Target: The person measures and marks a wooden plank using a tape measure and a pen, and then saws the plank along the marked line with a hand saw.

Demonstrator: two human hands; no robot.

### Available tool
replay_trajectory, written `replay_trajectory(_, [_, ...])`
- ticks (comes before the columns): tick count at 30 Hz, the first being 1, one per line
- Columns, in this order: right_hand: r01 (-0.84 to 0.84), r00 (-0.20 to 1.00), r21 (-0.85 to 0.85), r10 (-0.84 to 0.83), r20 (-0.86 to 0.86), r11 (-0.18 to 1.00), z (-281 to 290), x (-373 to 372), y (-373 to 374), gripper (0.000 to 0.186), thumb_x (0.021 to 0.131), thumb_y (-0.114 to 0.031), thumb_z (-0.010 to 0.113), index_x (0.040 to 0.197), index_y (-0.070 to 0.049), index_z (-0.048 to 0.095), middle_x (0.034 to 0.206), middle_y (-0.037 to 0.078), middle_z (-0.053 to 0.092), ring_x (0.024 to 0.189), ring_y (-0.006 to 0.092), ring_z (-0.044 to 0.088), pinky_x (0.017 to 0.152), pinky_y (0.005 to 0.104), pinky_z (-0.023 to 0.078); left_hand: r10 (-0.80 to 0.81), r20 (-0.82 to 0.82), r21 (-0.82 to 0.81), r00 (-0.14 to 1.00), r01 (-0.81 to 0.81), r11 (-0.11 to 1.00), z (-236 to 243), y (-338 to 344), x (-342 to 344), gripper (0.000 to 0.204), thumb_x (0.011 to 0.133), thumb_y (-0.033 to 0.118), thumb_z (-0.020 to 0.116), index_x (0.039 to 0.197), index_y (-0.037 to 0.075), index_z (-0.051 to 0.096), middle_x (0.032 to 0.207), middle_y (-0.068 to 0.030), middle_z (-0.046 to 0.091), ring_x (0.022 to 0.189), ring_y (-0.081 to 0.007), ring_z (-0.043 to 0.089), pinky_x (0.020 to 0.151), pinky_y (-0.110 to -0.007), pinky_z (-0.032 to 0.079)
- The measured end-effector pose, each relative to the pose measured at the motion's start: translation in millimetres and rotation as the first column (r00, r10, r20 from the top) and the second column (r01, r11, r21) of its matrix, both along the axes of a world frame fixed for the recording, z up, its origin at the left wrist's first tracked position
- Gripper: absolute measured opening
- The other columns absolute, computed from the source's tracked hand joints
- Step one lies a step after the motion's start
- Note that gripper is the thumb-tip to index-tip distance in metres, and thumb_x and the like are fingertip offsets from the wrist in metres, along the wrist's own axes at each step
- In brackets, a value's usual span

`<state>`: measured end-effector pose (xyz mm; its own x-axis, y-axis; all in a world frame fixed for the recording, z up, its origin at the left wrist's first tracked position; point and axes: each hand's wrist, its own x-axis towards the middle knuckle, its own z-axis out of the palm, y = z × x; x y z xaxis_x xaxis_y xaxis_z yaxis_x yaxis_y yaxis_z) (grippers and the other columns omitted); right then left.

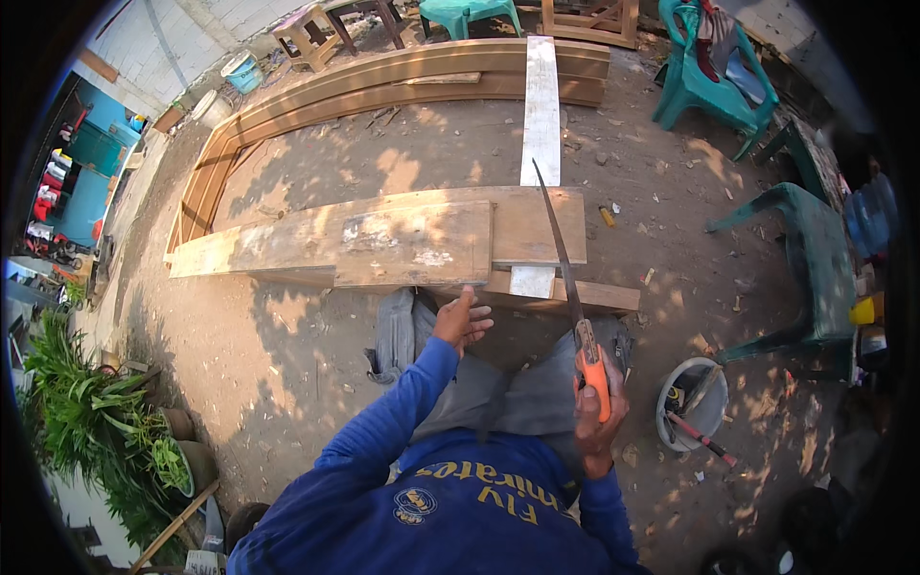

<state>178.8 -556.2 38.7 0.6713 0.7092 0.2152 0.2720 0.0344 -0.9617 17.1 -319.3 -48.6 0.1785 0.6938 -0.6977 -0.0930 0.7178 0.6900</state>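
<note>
In my right hand (599,417) is a hand saw with an orange handle (590,369). Its long, narrow dark blade (563,244) points up and away, passing in front of the right end of the planks. My left hand (462,321) is at the near edge of the top wooden plank (412,244), thumb up against the edge and fingers loosely apart. That plank, with worn whitish patches, lies over another wooden plank (541,220). Below them are a wooden beam (594,295) and a white-painted board (540,125) running away from me.
Long brown door-frame timbers (383,72) lie beyond the planks. Green plastic chairs (714,72) stand far right, with another green chair (800,259) at the right. A grey bucket of tools (704,436) sits right of my knee. Potted plants (105,412) grow at the left.
</note>
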Motion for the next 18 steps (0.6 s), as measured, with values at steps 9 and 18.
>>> replay_trajectory(9, [-0.057,0.991,-0.097,0.045,-0.123,0.994,-5,-44,24,0.057,0.099,-0.026,0.059,0.144,0.007,0.055,0.123,0.024,0.072,0.101,0.0299,0.074,0.091,0.0386,0.057,0.213,-0.504,0.842,0.837,0.421,0.337,30,77,-19,0.030,0.094,0.027,0.078,0.100,-0.002,0.074,0.090,-0.0145,0.078,0.078,-0.0282,0.075,0.072,-0.035,0.058])
replay_trajectory(18, [-0.059,0.998,-0.089,0.056,-0.033,0.994,-20,-59,45,0.055,0.095,-0.020,0.061,0.144,0.005,0.055,0.126,0.026,0.070,0.109,0.0395,0.073,0.095,0.0422,0.057,0.457,-0.728,0.567,0.511,0.824,-0.018,-19,178,26,0.067,0.093,0.055,0.069,0.141,0.008,0.062,0.146,-0.0138,0.060,0.136,-0.0337,0.053,0.118,-0.071,0.021])
